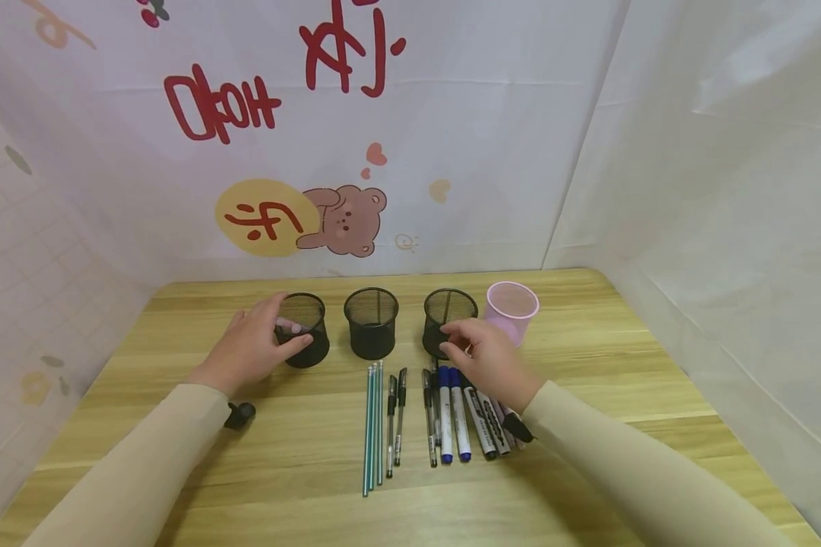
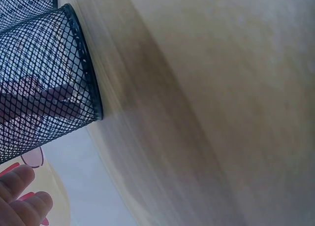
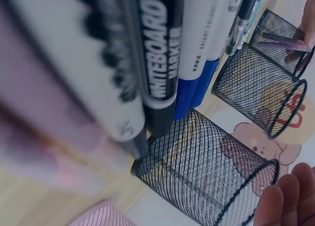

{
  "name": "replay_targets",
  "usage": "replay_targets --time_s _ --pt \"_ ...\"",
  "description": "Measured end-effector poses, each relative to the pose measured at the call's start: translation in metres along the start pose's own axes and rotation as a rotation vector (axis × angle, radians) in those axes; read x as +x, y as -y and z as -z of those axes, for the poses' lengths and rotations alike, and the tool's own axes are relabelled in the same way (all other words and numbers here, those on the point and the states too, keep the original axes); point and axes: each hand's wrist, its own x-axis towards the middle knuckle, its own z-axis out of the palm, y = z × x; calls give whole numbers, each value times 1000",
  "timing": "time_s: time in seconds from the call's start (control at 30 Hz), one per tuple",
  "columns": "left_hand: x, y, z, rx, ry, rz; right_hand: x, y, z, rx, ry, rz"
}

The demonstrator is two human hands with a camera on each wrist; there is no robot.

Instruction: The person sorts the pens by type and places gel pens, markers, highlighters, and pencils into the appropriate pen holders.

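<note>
1. My left hand (image 1: 249, 346), fingers relaxed, curves beside a round black mesh cup (image 1: 312, 353) containing pink pens (image 1: 288, 327), toward the back-left corner of the pale wood-grain desk (image 1: 294, 463).
2. My right hand (image 1: 490, 361), loosely bent, hovers above white-barrelled, black-capped whiteboard markers (image 1: 479, 422).

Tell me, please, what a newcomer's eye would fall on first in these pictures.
Probably the large red characters on the white backdrop, above a printed brown bear. Next, perhaps the pink cup, standing to the right of three black mesh cups.
</note>
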Motion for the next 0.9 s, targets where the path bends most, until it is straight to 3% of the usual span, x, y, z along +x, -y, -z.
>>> replay_targets --time_s 0.13,0.33,0.6,0.9 --pt "0 -1 0 -5 0 -1 -10 -6 10 -68 34 -2" --pt "0 0 0 1 -3 1 -21 -24 21 -161 95 -69" --pt "0 1 -1 5 -3 5 -31 -48 32 -260 320 -187" --pt "1 2 -1 24 2 13 -39 -60 35 -238 399 -204"
